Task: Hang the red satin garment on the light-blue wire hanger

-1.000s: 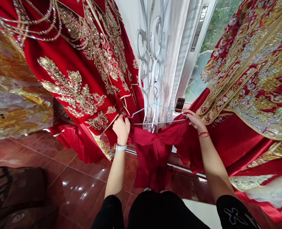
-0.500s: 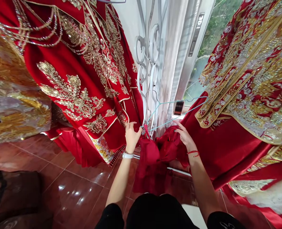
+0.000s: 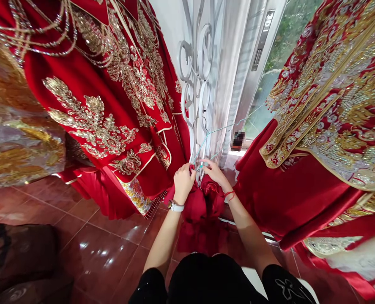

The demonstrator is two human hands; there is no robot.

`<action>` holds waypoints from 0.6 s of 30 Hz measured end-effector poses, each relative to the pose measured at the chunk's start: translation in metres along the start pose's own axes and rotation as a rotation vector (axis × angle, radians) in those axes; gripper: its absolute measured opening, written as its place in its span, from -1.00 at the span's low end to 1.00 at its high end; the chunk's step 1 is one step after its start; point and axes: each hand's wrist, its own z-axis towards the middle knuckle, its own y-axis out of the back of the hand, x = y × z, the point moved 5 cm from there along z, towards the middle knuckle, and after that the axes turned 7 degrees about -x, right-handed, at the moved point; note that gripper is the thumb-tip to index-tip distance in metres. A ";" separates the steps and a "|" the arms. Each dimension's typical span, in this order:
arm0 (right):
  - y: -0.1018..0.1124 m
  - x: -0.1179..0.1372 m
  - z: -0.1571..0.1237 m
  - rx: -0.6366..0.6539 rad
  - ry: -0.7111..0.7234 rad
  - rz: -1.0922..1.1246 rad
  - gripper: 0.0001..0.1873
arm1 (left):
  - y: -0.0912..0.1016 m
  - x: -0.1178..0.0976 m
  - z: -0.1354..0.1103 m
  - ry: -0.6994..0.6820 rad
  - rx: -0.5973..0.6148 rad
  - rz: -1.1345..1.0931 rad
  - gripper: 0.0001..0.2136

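Note:
A dark red garment [image 3: 200, 204] hangs gathered in front of me, its folds falling towards the floor. Above it is a light blue wire hanger [image 3: 208, 134], tilted, its hook near a white scrolled metal stand. My left hand [image 3: 184, 181] is closed on the garment at the hanger's lower left corner; a bit of red cloth shows by the thumb. Close beside it, my right hand [image 3: 215, 172] pinches the hanger's lower wire with thumb and fingers, just above the bunched cloth. The exact fingertip contact is partly hidden.
A red jacket with gold embroidery [image 3: 111, 126] hangs at left, a heavily beaded one [image 3: 333, 105] at right over a red skirt [image 3: 288, 194]. The white scrolled stand [image 3: 203, 67] rises beside a window frame [image 3: 257, 59]. A dark brown bag-like object [image 3: 19, 253] rests on red floor tiles [image 3: 98, 240].
My right hand has moved left along the hanger, close to my left hand. The garment is bunched more narrowly, and my left hand has shifted slightly right and lower.

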 end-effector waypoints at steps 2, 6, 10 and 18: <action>-0.007 -0.003 0.003 0.027 0.036 -0.039 -0.81 | 0.001 0.007 0.010 -0.048 0.108 -0.173 -0.70; -0.008 -0.008 0.003 0.030 0.054 -0.104 -0.82 | -0.005 0.021 0.029 -0.040 0.500 -0.627 -0.80; -0.006 -0.007 0.001 0.028 0.051 -0.114 -0.77 | -0.016 0.037 0.039 0.128 0.675 -0.854 -0.65; 0.002 -0.003 -0.007 0.014 0.048 -0.131 -0.80 | -0.021 0.048 0.040 0.306 0.768 -0.954 -0.61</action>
